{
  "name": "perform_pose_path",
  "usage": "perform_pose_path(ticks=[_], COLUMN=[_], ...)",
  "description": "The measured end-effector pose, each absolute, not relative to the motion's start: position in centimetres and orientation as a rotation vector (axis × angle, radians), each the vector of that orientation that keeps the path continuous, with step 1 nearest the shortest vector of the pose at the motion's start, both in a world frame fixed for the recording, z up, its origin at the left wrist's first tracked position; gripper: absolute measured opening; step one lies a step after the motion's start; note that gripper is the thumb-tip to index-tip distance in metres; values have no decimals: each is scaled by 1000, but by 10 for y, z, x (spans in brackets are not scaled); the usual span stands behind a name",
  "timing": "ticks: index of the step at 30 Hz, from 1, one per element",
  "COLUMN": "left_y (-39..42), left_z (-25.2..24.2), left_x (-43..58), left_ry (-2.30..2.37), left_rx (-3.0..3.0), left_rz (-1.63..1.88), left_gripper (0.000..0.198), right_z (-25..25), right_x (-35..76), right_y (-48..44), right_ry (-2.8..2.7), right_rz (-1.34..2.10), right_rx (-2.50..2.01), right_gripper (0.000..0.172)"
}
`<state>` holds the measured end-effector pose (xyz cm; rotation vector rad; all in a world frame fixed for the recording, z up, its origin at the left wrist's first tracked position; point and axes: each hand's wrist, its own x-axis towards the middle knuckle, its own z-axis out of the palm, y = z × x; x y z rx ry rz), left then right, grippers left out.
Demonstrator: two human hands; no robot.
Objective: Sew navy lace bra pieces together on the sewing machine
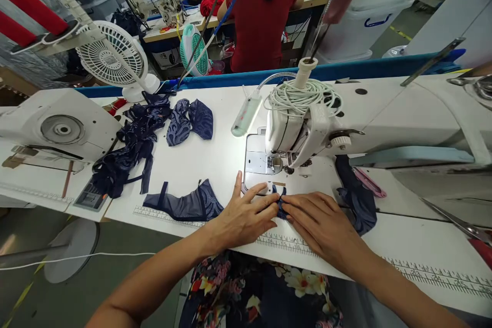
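My left hand (246, 212) and my right hand (321, 220) meet at the table's front edge, just before the needle area of a white sewing machine (288, 136). Between their fingertips is a small part of a navy bra piece (282, 209); the fingers hide most of it. My left thumb stands away from the fingers, which close in on the fabric. The right fingers lie together, their tips on the same piece. A bra wing with a patterned cup (184, 202) lies left of my left hand. Dark blue fabric (357, 197) rests beyond my right hand.
Two navy bra cups (190, 120) and a heap of navy straps and pieces (132, 146) lie to the left. Scissors (457, 218) are at the right. A white fan (111, 54) stands behind the left machine (57, 125). A person in red (257, 20) sits beyond.
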<state>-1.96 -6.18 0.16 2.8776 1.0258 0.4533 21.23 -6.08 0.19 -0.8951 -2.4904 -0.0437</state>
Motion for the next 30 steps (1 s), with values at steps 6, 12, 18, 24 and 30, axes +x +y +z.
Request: perform_pose_path(ticks=[6, 12, 18, 24, 30], left_y=[-61, -64, -64, -64, -63], left_z=[-2, -4, -3, -4, -3], left_x=[-22, -20, -19, -18, -17], left_ry=[1019, 1029, 1035, 1049, 1058], left_rx=[2886, 2895, 2885, 2865, 2882], left_rz=[467, 517, 533, 529, 505], left_gripper=[35, 34, 33, 34, 34], right_z=[-6, -8, -8, -11, -13], right_x=[214, 215, 216, 217, 215], right_y=[-65, -68, -68, -67, -67], right_ry=[-2469, -2475, -2462, -2449, -2427], right_rz=[-60, -55, -33, 6, 36], right_rx=[-959, -959, -964, -1003, -1019], right_gripper=[30, 30, 30, 29, 30])
